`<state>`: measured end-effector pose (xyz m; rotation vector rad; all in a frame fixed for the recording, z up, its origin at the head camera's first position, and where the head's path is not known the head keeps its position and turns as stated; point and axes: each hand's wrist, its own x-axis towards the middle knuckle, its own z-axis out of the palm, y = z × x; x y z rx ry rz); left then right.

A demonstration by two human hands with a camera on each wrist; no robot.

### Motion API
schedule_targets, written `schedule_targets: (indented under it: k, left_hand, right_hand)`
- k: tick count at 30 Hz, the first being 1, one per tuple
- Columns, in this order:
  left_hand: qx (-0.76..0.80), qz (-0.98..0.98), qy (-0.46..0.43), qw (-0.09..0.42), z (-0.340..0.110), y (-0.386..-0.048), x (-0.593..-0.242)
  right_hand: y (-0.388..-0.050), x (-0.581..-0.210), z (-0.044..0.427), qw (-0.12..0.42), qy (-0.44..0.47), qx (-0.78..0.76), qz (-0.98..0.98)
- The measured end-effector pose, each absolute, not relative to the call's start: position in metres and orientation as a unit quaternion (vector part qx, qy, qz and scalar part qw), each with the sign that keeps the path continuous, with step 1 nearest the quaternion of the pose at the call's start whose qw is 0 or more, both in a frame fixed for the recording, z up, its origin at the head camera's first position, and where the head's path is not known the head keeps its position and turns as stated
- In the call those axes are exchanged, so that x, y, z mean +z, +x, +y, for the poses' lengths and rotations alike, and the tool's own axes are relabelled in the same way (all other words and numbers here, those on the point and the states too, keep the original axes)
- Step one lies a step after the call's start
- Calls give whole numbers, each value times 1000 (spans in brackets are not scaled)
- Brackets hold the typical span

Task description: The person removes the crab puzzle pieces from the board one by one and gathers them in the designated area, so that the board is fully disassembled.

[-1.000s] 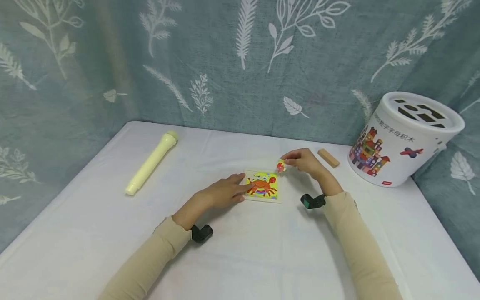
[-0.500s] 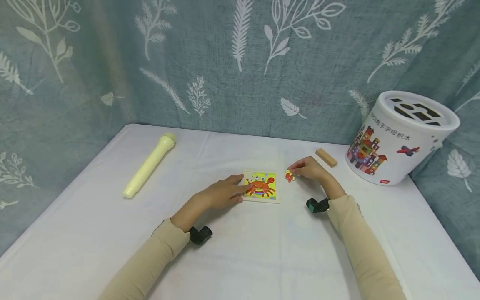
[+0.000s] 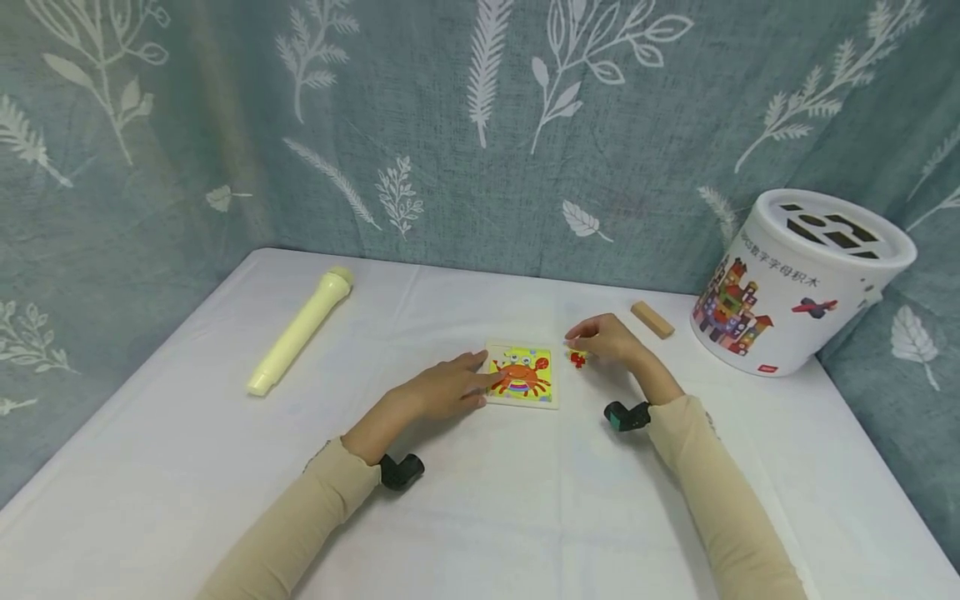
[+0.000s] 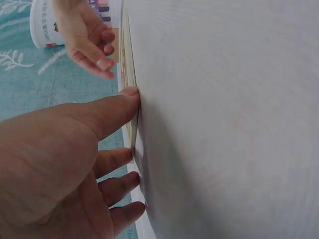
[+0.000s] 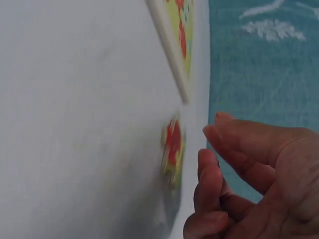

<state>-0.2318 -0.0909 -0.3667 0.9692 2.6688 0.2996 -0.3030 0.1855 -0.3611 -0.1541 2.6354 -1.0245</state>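
Red-and-yellow jigsaw piece, one: just released by your right hand, fingers loosely curled, now loose, seemingly flat though blurred, beside the crab jigsaw board under your left hand, fingers outstretched.

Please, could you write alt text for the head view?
A person's left hand touches a framed crab puzzle on a white cloth; the right hand hovers near a loose puzzle piece beside it. Farther right are a wooden block and printed tub; at left, a yellow stick.
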Motion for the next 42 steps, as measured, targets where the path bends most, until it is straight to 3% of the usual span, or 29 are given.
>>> schedule_targets:
  k: [9,15,27,42]
  left_hand:
    - [122,925,330,140,-89,-234,-367]
    - [130,924,332,138,-89,-234,-368]
    - [139,922,334,136,-90,-233,-365]
    - [141,921,335,138,-91,-231,-367]
  right_hand:
    - [-299,-360,144,134,-225,-299,918]
    - [-299,-364,126,131,-268,-273,915]
    - [-299,-361,117,136,-306,-237,912]
    - [-297,-367,120,120,-252,-286,917]
